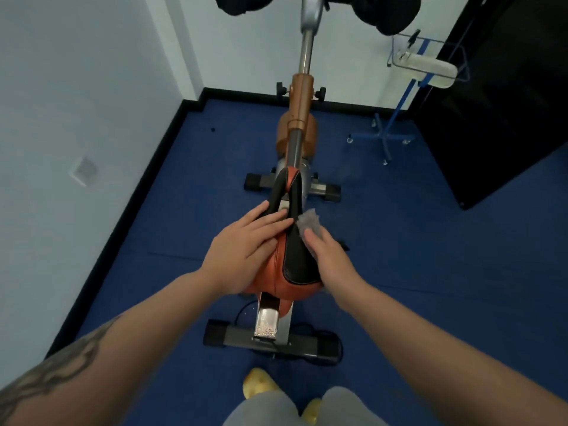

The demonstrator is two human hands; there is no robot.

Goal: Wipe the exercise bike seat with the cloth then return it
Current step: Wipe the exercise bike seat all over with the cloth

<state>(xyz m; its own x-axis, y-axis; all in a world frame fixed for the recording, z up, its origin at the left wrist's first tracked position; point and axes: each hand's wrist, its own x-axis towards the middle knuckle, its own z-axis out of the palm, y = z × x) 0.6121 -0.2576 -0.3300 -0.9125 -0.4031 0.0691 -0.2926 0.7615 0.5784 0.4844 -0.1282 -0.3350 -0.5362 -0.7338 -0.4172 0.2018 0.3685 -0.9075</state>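
Observation:
The exercise bike seat [295, 265] is orange and black and sits in the middle of the view. My left hand [242, 244] lies flat on its left side with fingers spread, steadying it. My right hand [330, 256] is pressed against the seat's right edge and grips a small grey cloth [309, 221], which sticks out past the fingertips against the black part of the seat.
The bike's frame [299, 118] runs forward to the handlebars [316, 4] at the top. A blue wheeled stand [387, 136] with a wire basket stands at the right rear, next to a black cabinet [491, 118]. White walls close the left and back. Blue floor all round.

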